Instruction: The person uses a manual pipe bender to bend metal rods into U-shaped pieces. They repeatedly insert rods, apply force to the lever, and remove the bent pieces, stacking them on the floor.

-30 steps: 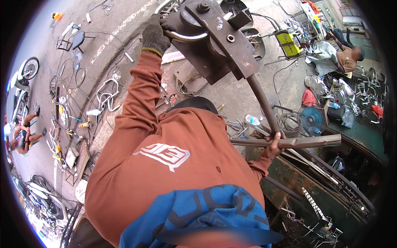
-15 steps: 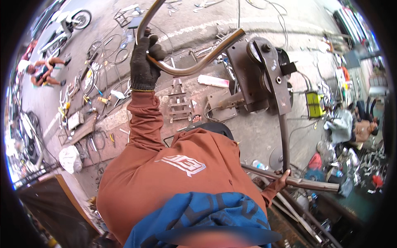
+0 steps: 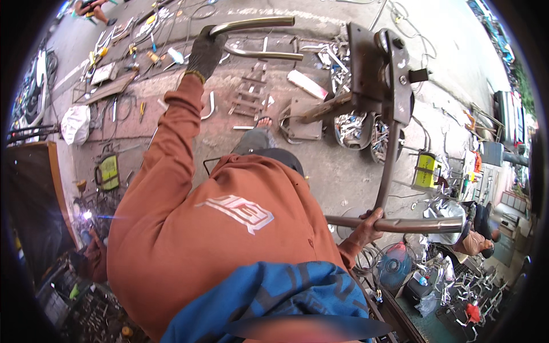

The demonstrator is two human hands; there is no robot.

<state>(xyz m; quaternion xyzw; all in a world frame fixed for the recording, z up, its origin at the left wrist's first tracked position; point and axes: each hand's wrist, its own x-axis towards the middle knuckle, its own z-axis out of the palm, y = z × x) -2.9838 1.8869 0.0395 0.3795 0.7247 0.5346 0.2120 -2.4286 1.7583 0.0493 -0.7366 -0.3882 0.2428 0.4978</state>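
At the left of the frame, a white sack sits on the ground, its contents not visible. In the upper left, the left hand, in a dark knitted glove, has its fingers curled together around a bent tube. The tube is smooth, shiny and brownish-silver; its two arms reach rightward from the glove, one above the other, with open ends, while the glove hides where they meet. It is held clear of the bending machine, dark and thick-plated, at the upper right of centre. Below that stand two dark rounded bins, side by side, both heaped with small silvery metal pieces. Right of centre, lower down, the bare right hand wraps its fingers around a pipe where a dark lever meets it; its fingertips are hard to make out.
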